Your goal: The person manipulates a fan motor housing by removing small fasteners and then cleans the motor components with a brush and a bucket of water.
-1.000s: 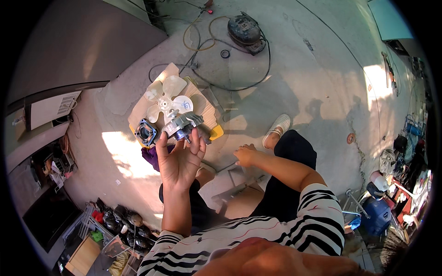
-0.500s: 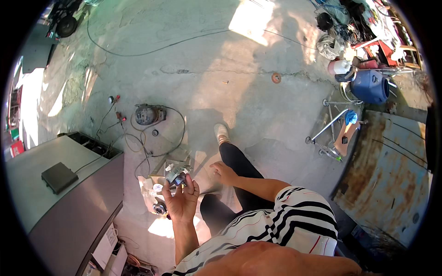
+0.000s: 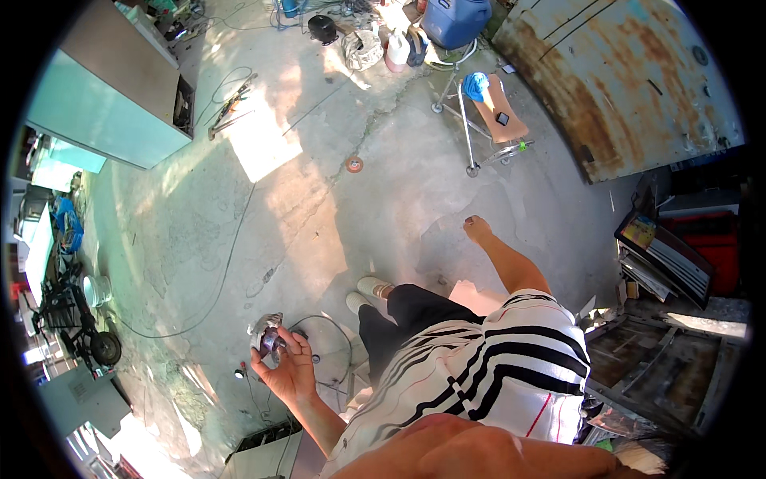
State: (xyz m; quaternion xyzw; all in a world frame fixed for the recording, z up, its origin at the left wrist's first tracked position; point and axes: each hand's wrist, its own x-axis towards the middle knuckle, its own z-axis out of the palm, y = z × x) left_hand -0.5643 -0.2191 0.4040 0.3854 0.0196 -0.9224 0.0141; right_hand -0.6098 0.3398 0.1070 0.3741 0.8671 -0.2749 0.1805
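My left hand (image 3: pixel 292 372) is raised at the lower left, its thumb and fingers closed around a small silver and dark metal part (image 3: pixel 266 326). The part's exact kind cannot be made out, and the fingers cover some of it. Beneath that hand, a black hose (image 3: pixel 349 345) curves over the concrete floor. Out to the right of my body, my right hand (image 3: pixel 479 229) hangs over the floor with its fingers curled in. Nothing shows in it, and it touches nothing.
A metal-framed stand with a tan board (image 3: pixel 507 116) and a blue bundle (image 3: pixel 475 85) stands ahead on the right. Behind it are a blue drum (image 3: pixel 455 22) and a rusty metal panel (image 3: pixel 630 68). An orange disc (image 3: pixel 354 164) and a long cable (image 3: pixel 231 275) lie on the floor.
My view and body have turned right, and the stand now appears higher up. My right hand has swung outward from my leg. My left hand still holds the metal part.
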